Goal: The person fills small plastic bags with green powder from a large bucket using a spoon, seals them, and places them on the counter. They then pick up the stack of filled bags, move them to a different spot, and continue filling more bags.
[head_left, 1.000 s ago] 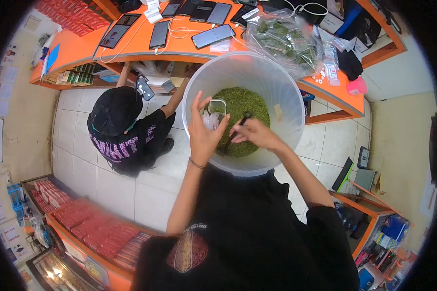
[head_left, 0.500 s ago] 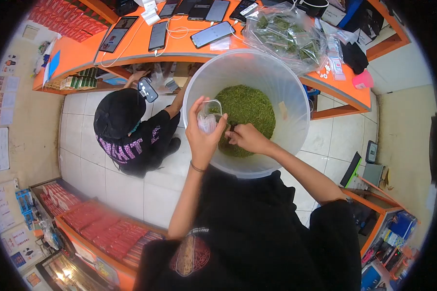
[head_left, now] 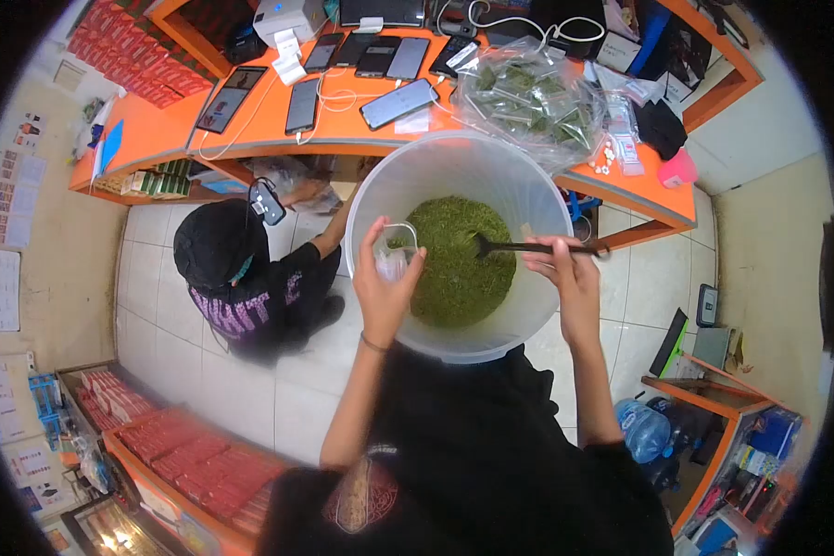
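Note:
A large translucent bucket point(head_left: 371, 199) holds a layer of shredded green material point(head_left: 459, 269) at its bottom. Over the bucket's left side, my left hand point(head_left: 386, 287) pinches a small clear plastic bag point(head_left: 394, 262), whose mouth is spread into a loop between thumb and fingers. My right hand point(head_left: 570, 278), at the bucket's right rim, grips the handle of a black spoon point(head_left: 528, 247). The spoon's tip touches the green material.
Several phones point(head_left: 400, 102) and a big clear bag of filled packets point(head_left: 533, 102) lie on the orange counter point(head_left: 250, 130) beyond the bucket. A person point(head_left: 241, 269) crouches at the left, reaching under the counter. Red packs point(head_left: 190, 445) fill a lower-left shelf.
My right hand has moved right, away from the small bag, and the black spoon now shows clearly over the green material. The view has shifted, and the bucket appears lower.

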Available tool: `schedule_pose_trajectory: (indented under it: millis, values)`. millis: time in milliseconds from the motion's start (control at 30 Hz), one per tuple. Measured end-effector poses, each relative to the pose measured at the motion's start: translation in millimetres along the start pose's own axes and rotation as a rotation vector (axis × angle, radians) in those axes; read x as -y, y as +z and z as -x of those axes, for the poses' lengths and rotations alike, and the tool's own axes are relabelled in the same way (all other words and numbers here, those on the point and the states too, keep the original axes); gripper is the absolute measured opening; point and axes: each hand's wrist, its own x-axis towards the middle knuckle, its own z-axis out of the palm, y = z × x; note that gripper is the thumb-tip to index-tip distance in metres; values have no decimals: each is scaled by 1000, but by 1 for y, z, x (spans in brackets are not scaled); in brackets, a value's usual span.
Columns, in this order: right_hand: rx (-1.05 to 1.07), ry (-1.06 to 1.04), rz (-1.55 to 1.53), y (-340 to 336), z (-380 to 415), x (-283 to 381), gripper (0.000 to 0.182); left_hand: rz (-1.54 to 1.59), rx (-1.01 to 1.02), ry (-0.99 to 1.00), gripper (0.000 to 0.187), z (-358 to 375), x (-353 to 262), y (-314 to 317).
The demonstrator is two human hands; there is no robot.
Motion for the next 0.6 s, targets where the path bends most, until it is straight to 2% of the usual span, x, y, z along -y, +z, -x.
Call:
schedule_pose_trajectory:
  millis: [67, 100, 167, 200, 267, 400, 467, 500, 567, 600]
  values:
    - [-192, -404, 182, 16, 24, 11, 25, -78, 56, 2, 63, 1, -7, 1]
    - [-195, -418, 181, 22, 32, 10, 25, -73, 54, 16, 63, -1, -8, 4]
    - [-128, -746, 353, 34, 42, 4, 21, -71, 120, -10, 63, -2, -9, 9]
    - [-132, -749, 352, 37, 42, 1, 21, -102, 108, 32, 63, -3, -12, 13]
    - [143, -1024, 641, 42, 40, -4, 30, -105, 139, 51, 64, -4, -17, 17]
    - [236, -936, 786, 44, 44, -3, 37, -102, 216, 52, 64, -3, -20, 21]
    - [-6, -1003, 738, 36, 43, -11, 36, -93, 220, 44, 64, -1, -24, 19]
    - [-4, -1006, 737, 31, 42, -15, 36, -85, 224, 42, 63, 0, -26, 17]
    - [209, -597, 1002, 19, 36, -22, 29, -87, 214, 64, 64, 1, -24, 18]
    - [463, -130, 1133, 9, 34, -27, 22, -89, 208, 82, 64, 3, -24, 18]
